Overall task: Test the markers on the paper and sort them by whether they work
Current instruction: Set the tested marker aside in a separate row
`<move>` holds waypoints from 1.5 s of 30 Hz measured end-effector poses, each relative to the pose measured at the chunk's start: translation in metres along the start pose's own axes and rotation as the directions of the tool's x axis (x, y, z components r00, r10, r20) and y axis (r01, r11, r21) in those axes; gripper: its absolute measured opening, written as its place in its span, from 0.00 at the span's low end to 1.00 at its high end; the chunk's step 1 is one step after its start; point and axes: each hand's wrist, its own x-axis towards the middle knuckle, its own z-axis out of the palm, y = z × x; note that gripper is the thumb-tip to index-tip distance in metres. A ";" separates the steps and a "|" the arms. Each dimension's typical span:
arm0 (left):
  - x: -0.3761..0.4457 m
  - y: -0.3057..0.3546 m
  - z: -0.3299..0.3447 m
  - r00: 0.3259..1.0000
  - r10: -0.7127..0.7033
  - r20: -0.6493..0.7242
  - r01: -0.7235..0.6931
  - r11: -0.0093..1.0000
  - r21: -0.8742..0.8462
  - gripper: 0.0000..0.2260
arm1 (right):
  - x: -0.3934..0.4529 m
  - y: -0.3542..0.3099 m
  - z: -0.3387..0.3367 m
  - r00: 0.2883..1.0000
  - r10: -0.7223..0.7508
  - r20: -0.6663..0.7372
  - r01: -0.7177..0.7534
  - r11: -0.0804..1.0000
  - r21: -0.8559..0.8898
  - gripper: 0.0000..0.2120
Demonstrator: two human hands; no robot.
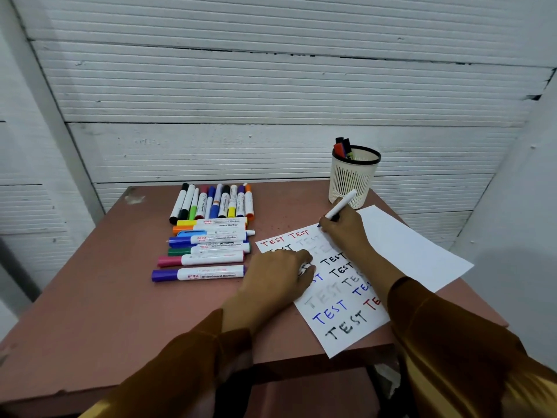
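One marker (340,207) in the right hand (343,229), tip on the paper (346,336).
Its barrel slants up toward the cup (353,179); left hand (278,276) presses the sheet flat.

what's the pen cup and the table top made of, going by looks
Pen cup: looks like moulded plastic, matte cream with a black rim; the evenly slotted walls suggest it. Table top: probably painted or laminated board, dull reddish-brown; a chipped pale patch at the far left corner shows a surface coat.
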 end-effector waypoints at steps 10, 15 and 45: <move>-0.007 0.005 -0.011 0.980 -0.013 -0.200 -0.041 0.964 -0.262 0.21 | -0.005 -0.007 -0.006 0.999 0.035 0.020 -0.040 0.917 0.396 0.10; -0.005 0.003 -0.009 0.969 -0.068 -0.236 -0.020 0.935 -0.355 0.20 | -0.006 -0.021 -0.012 0.989 0.117 0.085 -0.145 0.796 0.588 0.10; -0.005 -0.010 -0.013 0.800 -0.422 -0.427 0.169 0.841 -0.513 0.15 | -0.057 -0.032 -0.025 0.930 -0.147 0.337 -0.101 0.780 0.618 0.06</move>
